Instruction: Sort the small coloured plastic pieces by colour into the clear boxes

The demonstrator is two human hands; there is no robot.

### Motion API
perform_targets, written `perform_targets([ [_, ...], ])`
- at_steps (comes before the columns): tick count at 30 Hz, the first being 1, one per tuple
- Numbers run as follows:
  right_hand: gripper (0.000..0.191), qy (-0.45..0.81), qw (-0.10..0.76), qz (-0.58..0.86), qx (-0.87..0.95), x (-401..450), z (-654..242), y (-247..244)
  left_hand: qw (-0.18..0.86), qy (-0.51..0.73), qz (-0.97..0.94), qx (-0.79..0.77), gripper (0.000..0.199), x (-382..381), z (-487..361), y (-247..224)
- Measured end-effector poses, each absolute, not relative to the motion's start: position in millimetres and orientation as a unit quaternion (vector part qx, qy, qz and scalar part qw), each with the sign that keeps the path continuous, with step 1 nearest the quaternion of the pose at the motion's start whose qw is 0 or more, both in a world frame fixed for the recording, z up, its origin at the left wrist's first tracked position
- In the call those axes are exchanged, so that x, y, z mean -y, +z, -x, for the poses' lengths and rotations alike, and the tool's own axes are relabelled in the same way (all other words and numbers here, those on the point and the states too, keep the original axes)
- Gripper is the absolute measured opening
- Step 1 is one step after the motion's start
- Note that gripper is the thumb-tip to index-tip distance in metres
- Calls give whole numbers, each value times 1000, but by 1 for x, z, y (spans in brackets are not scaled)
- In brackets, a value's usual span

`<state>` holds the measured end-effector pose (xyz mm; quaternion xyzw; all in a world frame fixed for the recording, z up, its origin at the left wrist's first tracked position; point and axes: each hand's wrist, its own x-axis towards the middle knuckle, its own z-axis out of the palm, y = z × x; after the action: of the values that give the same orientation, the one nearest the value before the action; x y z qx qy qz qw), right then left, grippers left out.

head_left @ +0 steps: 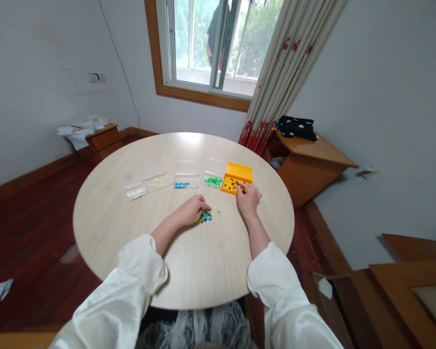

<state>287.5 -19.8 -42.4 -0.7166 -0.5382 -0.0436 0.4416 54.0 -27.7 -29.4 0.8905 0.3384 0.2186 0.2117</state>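
Note:
A small mixed pile of tiny coloured pieces (205,217), blue, green, yellow and dark brown, lies on the round table. My left hand (192,210) reaches into the pile's upper edge, its fingers bent and closed together; whatever they grip is hidden. Over the right side of an open yellow box (239,170) is my right hand (247,198), its fingertips pinched down among dark brown pieces (233,183). Anything between those fingertips is too small to make out. A couple of loose pieces (218,211) rest just right of the pile.
Left of the yellow box stand open clear boxes with green pieces (213,182), blue pieces (181,184) and pale yellow pieces (156,183). A smaller clear box (135,192) is at the far left. The pale round table (203,271) has a curved edge near my body.

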Motion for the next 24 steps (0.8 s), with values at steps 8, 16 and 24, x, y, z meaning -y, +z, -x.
perform_targets([
  [8,25,-27,438,715,544,22,-284,-39,128,233,-829,-492,31,11,-37,-32],
  [16,24,-19,451,694,561,23,-278,-37,115,240,-797,-542,21,2,-29,-36],
  [24,16,8,462,579,671,38,-232,-33,290,368,-723,-508,7,7,-43,-31],
])
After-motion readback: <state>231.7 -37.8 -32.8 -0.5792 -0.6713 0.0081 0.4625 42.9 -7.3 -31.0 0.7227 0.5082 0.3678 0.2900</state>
